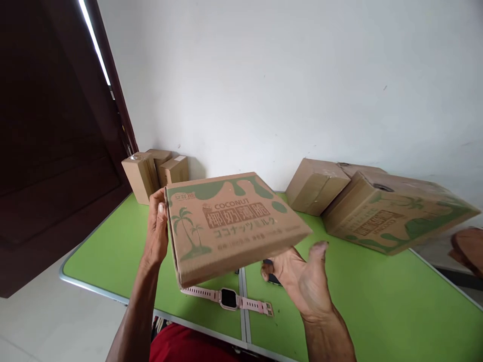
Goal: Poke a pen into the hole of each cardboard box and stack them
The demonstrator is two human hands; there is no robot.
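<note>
One brown box point(237, 221) is held by its side in the left hand point(156, 231) | right hand point(304, 281) is spread wide, just under the box | pink watch point(228, 298) is seen between both hands

Side lanes free, middle barred by a carton
The printed carton point(234, 226) in the left hand point(156, 226) blocks the centre above the table point(362, 306); the spread right hand point(302, 281) and the watch point(228, 298) take up room along its near side. A hand could pass over bare green left of the left hand or right of the right hand, as far as the green-printed box point(392, 216) and the plain box point(319, 186) at right rear. Small boxes point(138, 178) obstruct the back left corner; the wall point(264, 90) closes the rear.
</note>
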